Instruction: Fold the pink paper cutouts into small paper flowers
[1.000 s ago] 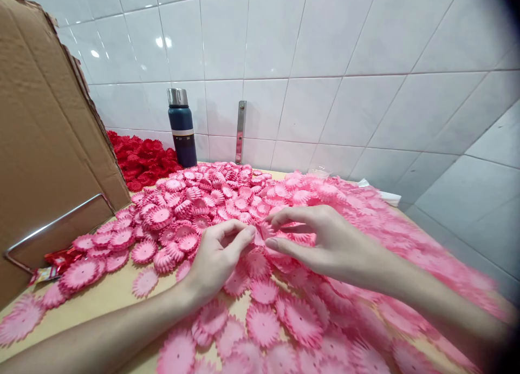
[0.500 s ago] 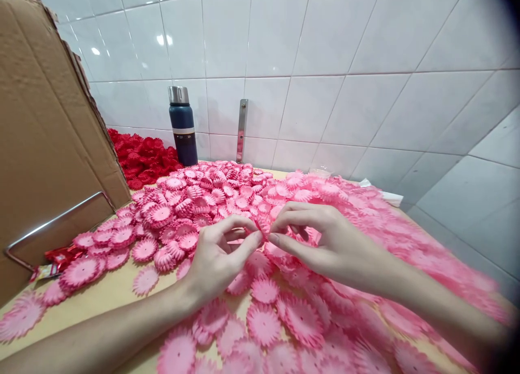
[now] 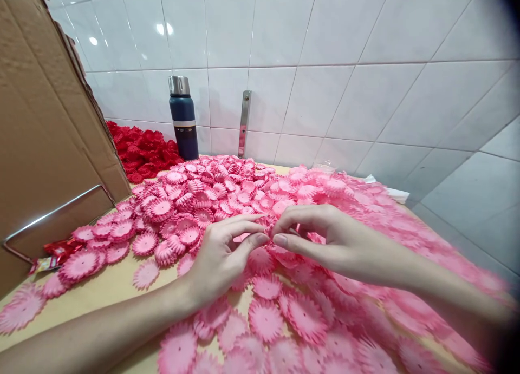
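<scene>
My left hand (image 3: 223, 255) and my right hand (image 3: 325, 236) meet fingertip to fingertip above a spread of pink scalloped discs. Thumb and fingers of each hand are pinched at a small pink petal disc (image 3: 268, 225), seen nearly edge-on and largely hidden by the fingertips. Beneath my hands lie loose discs (image 3: 266, 320), pale in the middle with darker notched rims and a small centre hole. Behind them rises a heap of stacked pink discs (image 3: 160, 207), and on the right paler pink discs (image 3: 365, 217) look blurred.
A dark blue bottle (image 3: 183, 119) stands at the tiled wall beside a metal bracket (image 3: 244, 124). Red discs (image 3: 142, 149) are piled behind a cardboard box (image 3: 52, 109). A bent metal rod (image 3: 60, 211) and a red wrapper (image 3: 63, 250) are at the left.
My left fingers have straightened a little and moved slightly right; the pink disc between my hands shows less. The view has shifted slightly, with the bottle and wall higher in the picture.
</scene>
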`<state>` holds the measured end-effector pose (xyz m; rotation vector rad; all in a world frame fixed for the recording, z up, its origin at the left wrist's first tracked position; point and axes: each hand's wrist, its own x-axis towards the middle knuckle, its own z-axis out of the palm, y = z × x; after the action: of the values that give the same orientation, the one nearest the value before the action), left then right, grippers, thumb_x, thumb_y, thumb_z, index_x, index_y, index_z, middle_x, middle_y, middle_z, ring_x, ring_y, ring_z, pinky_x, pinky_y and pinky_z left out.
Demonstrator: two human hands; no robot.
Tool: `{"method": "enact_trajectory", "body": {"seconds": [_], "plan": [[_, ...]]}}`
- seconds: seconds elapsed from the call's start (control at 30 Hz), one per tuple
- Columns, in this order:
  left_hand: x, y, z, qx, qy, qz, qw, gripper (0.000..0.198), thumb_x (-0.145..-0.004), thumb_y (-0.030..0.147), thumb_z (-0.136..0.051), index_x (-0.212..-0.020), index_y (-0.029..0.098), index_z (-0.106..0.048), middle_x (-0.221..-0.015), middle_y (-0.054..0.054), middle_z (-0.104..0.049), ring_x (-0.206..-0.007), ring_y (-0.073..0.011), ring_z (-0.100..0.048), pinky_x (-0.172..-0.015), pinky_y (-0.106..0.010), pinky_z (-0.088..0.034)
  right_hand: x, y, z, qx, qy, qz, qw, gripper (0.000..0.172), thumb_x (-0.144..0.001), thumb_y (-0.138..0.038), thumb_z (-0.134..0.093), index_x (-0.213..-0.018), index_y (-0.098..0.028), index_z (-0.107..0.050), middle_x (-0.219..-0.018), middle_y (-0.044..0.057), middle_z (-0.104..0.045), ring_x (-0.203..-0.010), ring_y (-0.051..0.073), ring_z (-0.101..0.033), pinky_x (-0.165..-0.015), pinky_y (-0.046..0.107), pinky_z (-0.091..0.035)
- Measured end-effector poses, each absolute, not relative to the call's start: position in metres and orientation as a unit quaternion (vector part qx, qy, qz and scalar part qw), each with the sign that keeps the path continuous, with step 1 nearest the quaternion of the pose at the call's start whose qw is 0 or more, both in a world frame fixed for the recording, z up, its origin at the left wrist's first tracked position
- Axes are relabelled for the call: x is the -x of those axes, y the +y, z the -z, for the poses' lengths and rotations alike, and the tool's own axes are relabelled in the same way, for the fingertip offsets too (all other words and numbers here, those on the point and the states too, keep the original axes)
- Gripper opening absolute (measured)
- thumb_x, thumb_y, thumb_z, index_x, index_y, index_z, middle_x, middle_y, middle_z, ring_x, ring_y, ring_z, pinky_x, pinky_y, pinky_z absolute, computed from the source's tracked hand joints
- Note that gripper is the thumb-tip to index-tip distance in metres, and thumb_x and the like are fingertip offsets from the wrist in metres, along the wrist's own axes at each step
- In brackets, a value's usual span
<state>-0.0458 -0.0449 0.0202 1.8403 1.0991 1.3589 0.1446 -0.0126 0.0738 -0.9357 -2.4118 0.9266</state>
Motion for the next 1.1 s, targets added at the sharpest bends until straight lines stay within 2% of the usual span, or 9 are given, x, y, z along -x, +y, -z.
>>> {"method": "enact_trajectory", "body": {"seconds": [0.2,0.4,0.6,0.8,0.93,1.1], "plan": [[0.046,-0.043,-0.02,-0.71,0.422,-0.49,0.279,0.01,-0.085,0.017,-0.063,-0.084,0.017,-0.073,-0.093,-0.005,-0.074,-0.091,-0.0176,-0.066,-0.079,-0.025,-0.05,-0.145,-0.013,-0.073,0.33,-0.867,-0.324,0.185,0.015,-0.089,-0.028,-0.054,-0.082,-0.021,-0.066,-0.076,-0.001,-0.064,-0.068,0.013,-0.056,-0.063,0.026,-0.045],[0.046,-0.044,-0.02,-0.72,0.409,-0.472,0.302,0.014,-0.088,0.016,-0.058,-0.086,0.015,-0.071,-0.095,-0.007,-0.073,-0.09,-0.018,-0.066,-0.08,-0.028,-0.05,-0.144,-0.015,-0.071,0.337,-0.88,-0.292,0.164,0.015,-0.087,-0.018,-0.05,-0.077,-0.019,-0.062,-0.07,-0.002,-0.06,-0.063,0.012,-0.053,-0.059,0.026,-0.043],[0.045,-0.044,-0.02,-0.724,0.415,-0.456,0.31,0.015,-0.089,0.015,-0.054,-0.083,0.016,-0.068,-0.088,-0.006,-0.071,-0.083,-0.0172,-0.064,-0.076,-0.028,-0.049,-0.144,-0.012,-0.068,0.34,-0.888,-0.261,0.164,0.014,-0.087,-0.018,-0.048,-0.076,-0.019,-0.057,-0.069,-0.001,-0.058,-0.062,0.012,-0.051,-0.058,0.026,-0.04],[0.046,-0.044,-0.02,-0.733,0.415,-0.448,0.3,0.014,-0.09,0.019,-0.053,-0.084,0.015,-0.066,-0.089,-0.006,-0.069,-0.084,-0.0174,-0.063,-0.076,-0.028,-0.048,-0.149,-0.008,-0.065,0.36,-0.899,-0.189,0.164,0.017,-0.086,-0.02,-0.048,-0.069,-0.02,-0.048,-0.066,-0.002,-0.052,-0.056,0.011,-0.043,-0.05,0.025,-0.034],[0.046,-0.042,-0.02,-0.725,0.421,-0.454,0.301,0.017,-0.091,0.022,-0.052,-0.081,0.015,-0.063,-0.085,-0.006,-0.065,-0.078,-0.0163,-0.06,-0.07,-0.026,-0.047,-0.156,0.0,-0.067,0.382,-0.9,-0.108,0.182,0.013,-0.082,-0.018,-0.05,-0.07,-0.02,-0.05,-0.067,0.0,-0.053,-0.059,0.013,-0.045,-0.054,0.027,-0.035],[0.045,-0.043,-0.022,-0.701,0.426,-0.476,0.317,0.014,-0.089,0.022,-0.055,-0.08,0.015,-0.064,-0.084,-0.005,-0.065,-0.078,-0.0155,-0.06,-0.068,-0.025,-0.048,-0.158,0.001,-0.073,0.377,-0.878,-0.207,0.207,0.013,-0.086,-0.019,-0.05,-0.075,-0.019,-0.056,-0.069,0.0,-0.057,-0.061,0.013,-0.048,-0.056,0.027,-0.039]]}}
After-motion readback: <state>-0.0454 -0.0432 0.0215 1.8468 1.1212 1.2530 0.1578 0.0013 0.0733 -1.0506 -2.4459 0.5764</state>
